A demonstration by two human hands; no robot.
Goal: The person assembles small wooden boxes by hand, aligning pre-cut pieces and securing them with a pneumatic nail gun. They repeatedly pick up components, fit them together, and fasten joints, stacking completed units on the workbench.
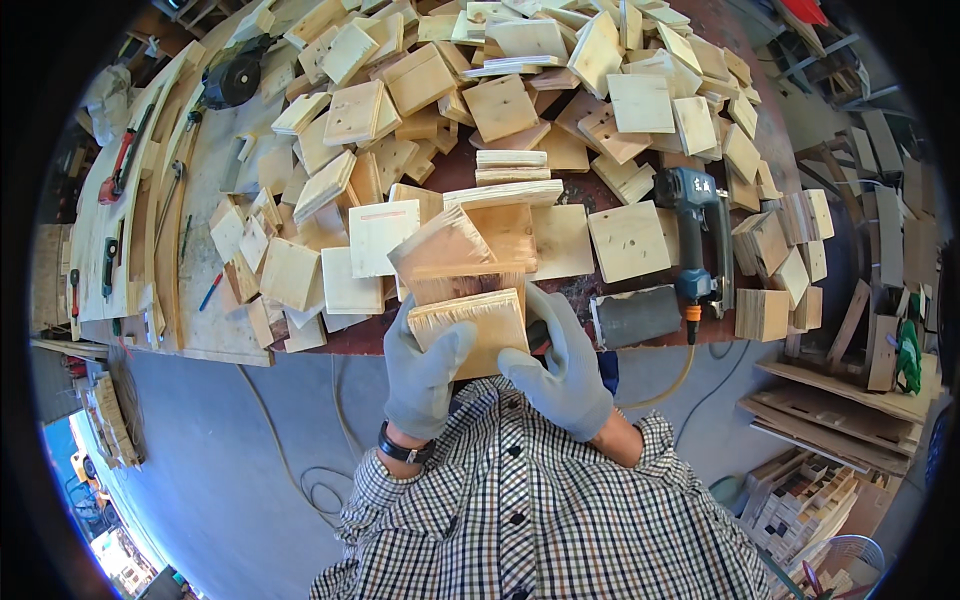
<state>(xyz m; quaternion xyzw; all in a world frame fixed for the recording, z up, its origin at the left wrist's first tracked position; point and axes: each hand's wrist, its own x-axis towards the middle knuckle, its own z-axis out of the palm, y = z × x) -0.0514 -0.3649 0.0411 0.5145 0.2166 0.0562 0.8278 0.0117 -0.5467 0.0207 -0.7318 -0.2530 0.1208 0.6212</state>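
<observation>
Block (478,333) of pale wood, splintered along its upper edge, is held up at the near edge of the counter (578,188), in front of a checked shirt (520,500). Left hand (425,365) and right hand (562,368), both in gray gloves, are clamped on it from either side, thumbs on the near face; most of the other fingers are hidden. A watch (405,448) circles the left wrist. Just beyond the held wood is a piece with a torn face (440,245); whether the two touch, I cannot tell.

Past that, a large pile (500,108) of similar squares spreads over the counter, many tilted or overlapping. To the right of the hands lies a dark gray slab (637,317), then a nail gun (688,190) with an orange fitting at its near end. Farther right, a small stack (763,315) sits near the counter's edge. On the left, a blue pen (211,291) lies near the squares, and a red tool (115,175) rests by long boards. Hoses trail over the gray floor (240,490) below.
</observation>
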